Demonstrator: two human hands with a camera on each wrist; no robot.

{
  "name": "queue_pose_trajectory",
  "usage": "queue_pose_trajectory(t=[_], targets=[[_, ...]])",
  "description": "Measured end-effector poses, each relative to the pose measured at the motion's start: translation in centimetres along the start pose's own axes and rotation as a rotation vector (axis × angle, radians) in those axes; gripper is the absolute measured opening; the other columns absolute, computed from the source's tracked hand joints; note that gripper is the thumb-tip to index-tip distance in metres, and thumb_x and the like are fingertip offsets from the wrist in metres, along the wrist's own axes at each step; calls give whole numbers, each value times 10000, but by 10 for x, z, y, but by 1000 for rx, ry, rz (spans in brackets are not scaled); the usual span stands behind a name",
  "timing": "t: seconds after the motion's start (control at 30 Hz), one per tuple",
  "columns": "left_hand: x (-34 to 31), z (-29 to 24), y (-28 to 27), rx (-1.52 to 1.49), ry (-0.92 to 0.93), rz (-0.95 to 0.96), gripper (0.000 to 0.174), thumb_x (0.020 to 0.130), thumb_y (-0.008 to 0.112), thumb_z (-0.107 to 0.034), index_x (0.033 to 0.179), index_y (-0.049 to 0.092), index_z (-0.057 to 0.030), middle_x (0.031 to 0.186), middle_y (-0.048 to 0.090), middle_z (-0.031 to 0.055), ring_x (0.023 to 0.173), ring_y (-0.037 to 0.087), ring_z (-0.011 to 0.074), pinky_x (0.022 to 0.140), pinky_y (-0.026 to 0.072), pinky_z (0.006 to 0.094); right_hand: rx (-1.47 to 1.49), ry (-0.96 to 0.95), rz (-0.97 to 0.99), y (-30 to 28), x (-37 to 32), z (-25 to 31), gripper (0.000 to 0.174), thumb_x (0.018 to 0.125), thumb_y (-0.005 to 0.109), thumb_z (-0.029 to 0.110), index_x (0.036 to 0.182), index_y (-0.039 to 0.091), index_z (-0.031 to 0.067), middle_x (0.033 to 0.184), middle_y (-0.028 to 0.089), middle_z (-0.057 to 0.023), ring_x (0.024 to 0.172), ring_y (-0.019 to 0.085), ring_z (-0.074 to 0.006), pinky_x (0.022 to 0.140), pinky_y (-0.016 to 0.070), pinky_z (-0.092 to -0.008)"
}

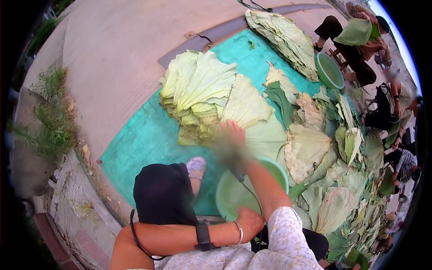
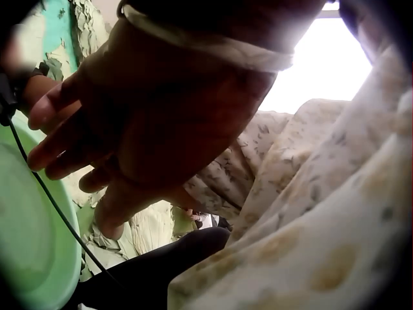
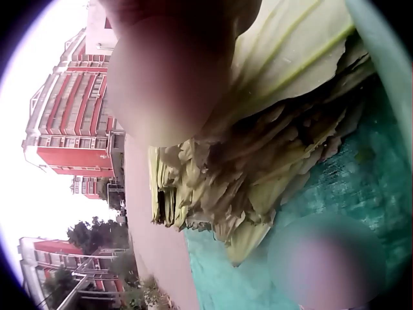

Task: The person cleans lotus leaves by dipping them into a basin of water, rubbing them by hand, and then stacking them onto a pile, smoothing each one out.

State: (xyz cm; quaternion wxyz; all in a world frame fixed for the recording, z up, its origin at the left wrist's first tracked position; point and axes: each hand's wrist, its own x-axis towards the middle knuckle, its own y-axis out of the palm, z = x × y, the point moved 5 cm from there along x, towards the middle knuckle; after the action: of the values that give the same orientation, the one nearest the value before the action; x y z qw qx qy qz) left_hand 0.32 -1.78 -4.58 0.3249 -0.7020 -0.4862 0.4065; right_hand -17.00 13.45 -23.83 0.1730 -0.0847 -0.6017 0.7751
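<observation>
My right hand [image 1: 232,132] rests with fingers extended on a pale lotus leaf [image 1: 247,103] at the near edge of a leaf stack [image 1: 198,83]. In the right wrist view the hand [image 3: 187,39], partly blurred, lies over the same stack [image 3: 239,174], whose layered edges show. My left hand [image 1: 249,220], with a bracelet on its wrist, hangs by the near rim of a green basin [image 1: 221,191]. In the left wrist view its fingers [image 2: 71,135] are loosely spread and hold nothing. A cable runs down past the basin from the right wrist.
A green sheet [image 1: 130,153] lies under the leaves. Another leaf stack [image 1: 283,42] stands at the far side beside a second basin [image 1: 330,70]. Loose leaves [image 1: 308,150] spread to the right. Several people sit along the right, one holding a leaf [image 1: 355,32]. My foot [image 1: 196,166] is on the sheet.
</observation>
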Motion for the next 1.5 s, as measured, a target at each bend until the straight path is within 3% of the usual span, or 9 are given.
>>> queue_pose_trajectory(t=[0.4, 0.63, 0.97, 1.03, 1.1, 1.17, 1.33, 1.4, 1.5], targets=[[-1, -2, 0, -67, 59, 64, 161, 734, 506, -145, 865, 564, -72, 722, 586, 65, 701, 575, 215, 561, 386, 358, 212, -71, 136, -44, -3, 7, 568, 819, 494, 281, 1342, 323, 141, 1386, 297, -139, 1265, 295, -326, 1023, 237, -443], [0, 0, 7, -59, 99, 195, 269, 729, 586, -203, 952, 530, -62, 777, 589, 80, 753, 582, 243, 605, 395, 385, 242, 0, 38, -26, -3, -1, 592, 771, 552, 311, 1297, 376, 105, 1349, 325, -192, 1237, 321, -352, 960, 318, -460], [7, -16, -12, -43, 194, 193, 352, 707, 650, -238, 975, 533, -42, 855, 595, 159, 829, 568, 329, 677, 416, 438, 363, 299, -241, -70, -165, -71, 540, 791, 545, 291, 1260, 407, 61, 1315, 366, -210, 1160, 408, -343, 927, 347, -440], [13, -18, -5, -17, 226, 195, 346, 708, 651, -252, 961, 546, -40, 858, 596, 164, 833, 565, 339, 688, 425, 437, 174, 367, -334, -79, -207, -101, 532, 806, 533, 298, 1263, 401, 60, 1318, 368, -205, 1154, 413, -346, 932, 345, -440], [21, -17, 4, 10, 241, 194, 341, 710, 652, -266, 946, 559, -39, 861, 598, 170, 837, 562, 348, 698, 434, 436, -69, 506, -172, -110, -251, -115, 511, 821, 515, 300, 1257, 410, 57, 1310, 383, -201, 1140, 432, -339, 938, 346, -430], [30, -15, 12, 24, 232, 210, 353, 720, 647, -287, 954, 566, -36, 867, 595, 176, 842, 557, 356, 713, 437, 437, 119, 706, -387, -121, -291, -147, 430, 831, 484, 224, 1219, 428, 46, 1271, 403, -217, 1158, 404, -368, 957, 325, -468], [51, -6, 32, 93, 282, 159, 303, 731, 601, -297, 924, 539, -72, 821, 614, 138, 783, 599, 325, 647, 442, 464, -34, 907, -428, -173, -341, -181, 390, 815, 489, 264, 1140, 468, 50, 1168, 464, -184, 1087, 447, -349, 909, 352, -501], [59, -6, 31, 94, 295, 140, 302, 729, 602, -300, 915, 537, -71, 826, 613, 141, 792, 600, 326, 656, 446, 467, -161, 980, -151, -193, -347, -207, 394, 794, 523, 267, 1128, 485, 61, 1127, 476, -178, 1084, 457, -326, 860, 374, -505], [69, -8, 39, 107, 269, 194, 319, 730, 606, -307, 930, 538, -68, 830, 611, 148, 805, 600, 328, 667, 452, 461, -163, 1076, -125, -214, -366, -233, 373, 771, 548, 252, 1096, 510, 71, 1123, 490, -155, 1072, 478, -313, 827, 383, -502]])
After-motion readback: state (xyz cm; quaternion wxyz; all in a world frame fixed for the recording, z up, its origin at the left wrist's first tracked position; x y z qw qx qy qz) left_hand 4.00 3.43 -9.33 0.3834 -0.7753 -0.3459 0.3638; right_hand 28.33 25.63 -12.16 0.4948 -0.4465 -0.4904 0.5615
